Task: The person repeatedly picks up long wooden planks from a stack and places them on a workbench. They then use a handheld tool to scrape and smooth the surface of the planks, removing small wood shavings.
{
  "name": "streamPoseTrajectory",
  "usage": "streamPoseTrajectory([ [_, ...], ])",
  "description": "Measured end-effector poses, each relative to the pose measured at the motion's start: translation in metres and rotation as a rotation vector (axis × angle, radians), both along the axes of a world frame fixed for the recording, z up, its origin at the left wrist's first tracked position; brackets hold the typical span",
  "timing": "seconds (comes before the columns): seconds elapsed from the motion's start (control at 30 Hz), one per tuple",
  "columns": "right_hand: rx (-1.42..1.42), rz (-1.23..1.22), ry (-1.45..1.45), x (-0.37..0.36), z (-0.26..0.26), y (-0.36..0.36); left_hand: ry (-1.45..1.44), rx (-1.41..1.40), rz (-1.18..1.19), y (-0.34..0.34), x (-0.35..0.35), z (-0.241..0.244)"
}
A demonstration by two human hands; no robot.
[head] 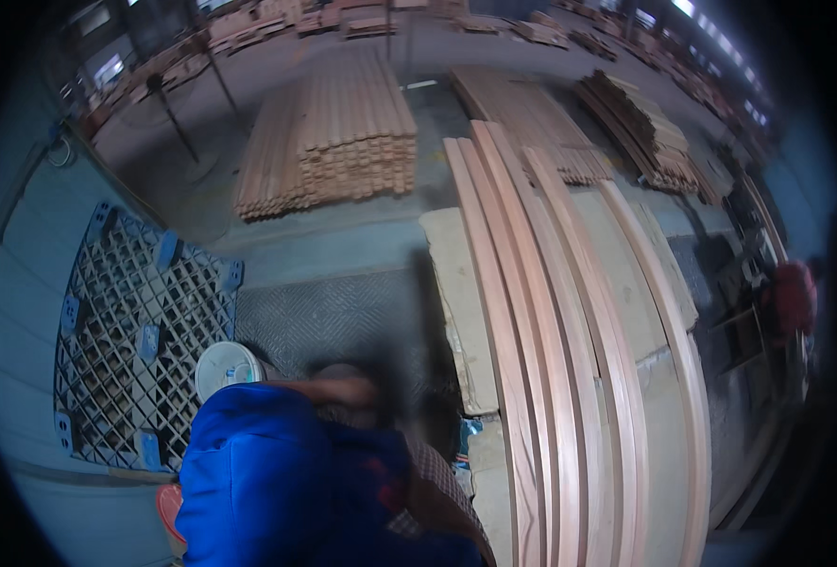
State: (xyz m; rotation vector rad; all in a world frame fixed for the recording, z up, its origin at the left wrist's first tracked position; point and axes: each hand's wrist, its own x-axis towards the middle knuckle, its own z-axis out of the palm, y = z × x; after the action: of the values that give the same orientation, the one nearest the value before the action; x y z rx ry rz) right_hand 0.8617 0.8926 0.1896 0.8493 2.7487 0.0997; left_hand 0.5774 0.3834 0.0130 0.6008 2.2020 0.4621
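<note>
My left arm, in a bright blue sleeve (248, 461), bends across my body with the bare forearm (337, 391) pointing right. At its end my left hand (372, 390) is blurred into a dark patch, so its fingers and anything in them cannot be made out. The right hand is out of view. Checkered cloth (447, 482) shows beside my body. To my right, several long planed wood strips (525, 340) lie lengthwise on a bench with a pale, worn covering (461, 298). One strip (663, 305) lies apart at the bench's right side.
A white bucket (227, 368) stands beside a black plastic lattice pallet (142, 340) with blue blocks. Stacked wood strips (355, 142) sit ahead, with more stacks (525, 113) beyond the bench. Textured dark matting (326, 319) covers the floor. Something red (790, 298) is at far right.
</note>
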Motion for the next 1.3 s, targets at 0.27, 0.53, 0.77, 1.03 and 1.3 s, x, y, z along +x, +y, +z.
streamPoseTrajectory([
  [0.27, -0.489, 0.368, 0.558, -0.172, -0.093, -0.192, 0.125, 0.228, 0.244, -0.133, -0.008, -0.067],
  [0.53, -0.512, 0.868, -0.033, -0.357, -0.108, -0.45, 0.04, 0.475, 0.829, -0.296, -0.026, -0.037],
  [0.77, -0.612, 0.857, 0.141, -0.475, -0.155, -0.535, -0.124, 0.178, 0.879, -0.397, -0.065, 0.036],
  [1.03, -0.808, 0.537, 0.088, -0.666, -0.223, -0.647, 0.003, 0.191, 1.06, -0.507, -0.108, -0.075],
  [1.3, -0.896, 0.596, -0.021, -0.847, -0.242, -0.861, 0.067, -0.046, 1.13, -0.598, -0.219, -0.033],
])
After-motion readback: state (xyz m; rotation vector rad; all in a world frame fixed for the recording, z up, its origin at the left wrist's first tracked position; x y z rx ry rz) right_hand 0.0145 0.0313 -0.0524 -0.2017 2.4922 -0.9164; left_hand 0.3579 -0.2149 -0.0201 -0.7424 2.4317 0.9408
